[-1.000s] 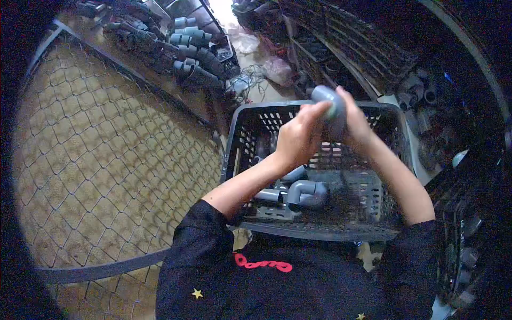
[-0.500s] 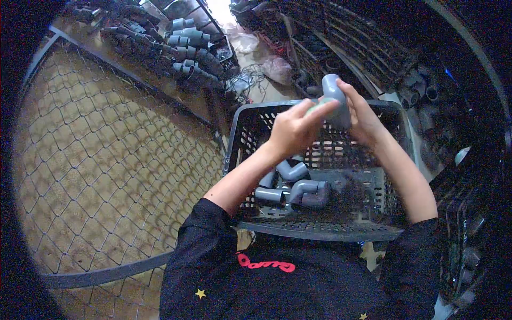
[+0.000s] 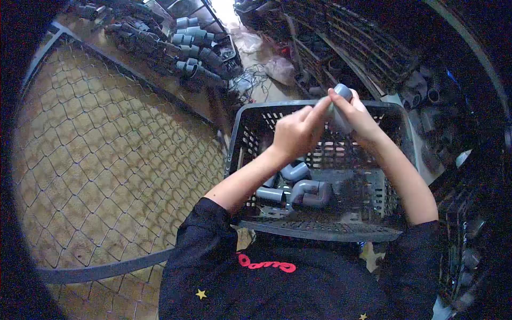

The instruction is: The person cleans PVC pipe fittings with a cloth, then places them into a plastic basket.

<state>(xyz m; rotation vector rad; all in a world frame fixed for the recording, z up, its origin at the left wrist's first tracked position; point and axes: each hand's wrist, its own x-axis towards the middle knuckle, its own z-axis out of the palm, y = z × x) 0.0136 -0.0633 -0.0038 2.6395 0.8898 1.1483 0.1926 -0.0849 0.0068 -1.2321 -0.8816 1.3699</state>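
Head view: we see left hand (image 3: 296, 134) and right hand (image 3: 358, 120), fingers of both clamped on 1 grey plastic pipe fitting (image 3: 343, 93), above black perforated plastic crate (image 3: 320, 230) holding grey elbows (image 3: 312, 193).

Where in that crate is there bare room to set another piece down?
The dark slotted plastic crate has bare floor on its right half, between the grey plastic pipe elbows and its right wall. Its left half is crowded with elbows.

Dim, fisheye vignette, glare at top
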